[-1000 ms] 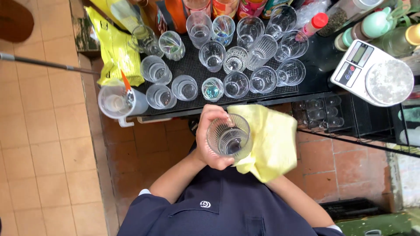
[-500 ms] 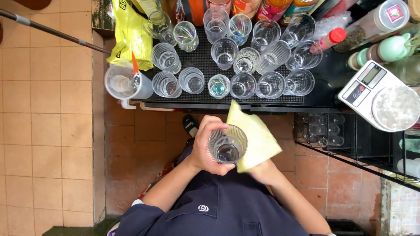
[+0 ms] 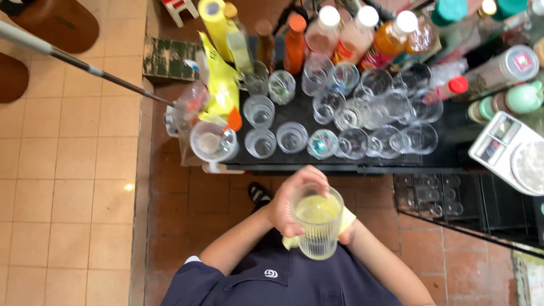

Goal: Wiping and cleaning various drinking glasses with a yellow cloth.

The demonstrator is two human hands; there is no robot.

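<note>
The left hand (image 3: pixel 289 207) gripped a ribbed glass (image 3: pixel 316 221) by its side, held near the person's chest, short of the dark worktop (image 3: pixel 294 116). A yellow cloth (image 3: pixel 317 212) was stuffed inside the glass and spilled out beneath it; the right hand (image 3: pixel 344 233) was mostly hidden behind the glass, so I cannot tell its grip. The wiping looked under way on this one glass, while many clear glasses (image 3: pixel 292 137) stood in rows on the worktop; whether those were wiped could not be told.
</note>
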